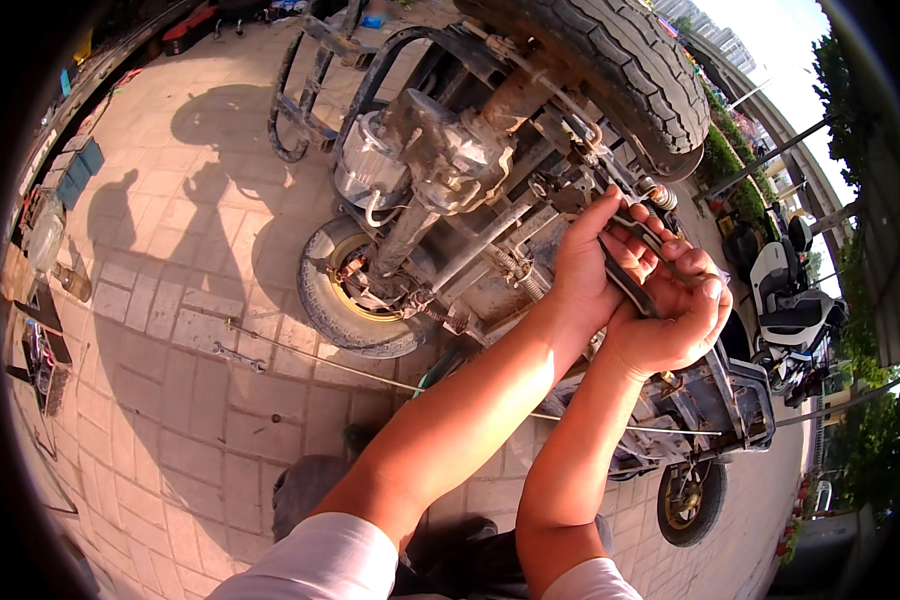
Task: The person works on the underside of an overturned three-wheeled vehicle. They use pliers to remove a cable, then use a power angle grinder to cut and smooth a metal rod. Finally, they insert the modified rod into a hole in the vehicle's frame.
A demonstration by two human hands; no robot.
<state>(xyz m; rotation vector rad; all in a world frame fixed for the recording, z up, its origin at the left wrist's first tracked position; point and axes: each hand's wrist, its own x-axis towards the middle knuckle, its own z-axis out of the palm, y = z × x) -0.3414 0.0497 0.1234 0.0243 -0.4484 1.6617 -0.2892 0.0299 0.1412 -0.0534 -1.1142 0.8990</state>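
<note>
An overturned three-wheeled vehicle (pixel 480 240) shows its rusty axle, metal housing (pixel 370 160), rear tyre (pixel 638 70) and yellow-rimmed wheel (pixel 342 290). At the linkage beside a coil spring (pixel 660 195), my left hand (pixel 595 260) is closed round a dark metal hand tool (pixel 630 282), which looks like pliers; exactly what its jaws touch is hidden by fingers. My right hand (pixel 675 315), just right of and below the left, is closed on the same tool's handle, fingers curled upward.
Paving bricks (pixel 170 400) carry a spanner (pixel 238 356) and a long thin rod (pixel 320 362). Grey bins (pixel 75 170) and an open toolbox (pixel 40 350) line the left edge. White scooters (pixel 790 300) stand at the right, near bushes (pixel 720 160) and an overpass.
</note>
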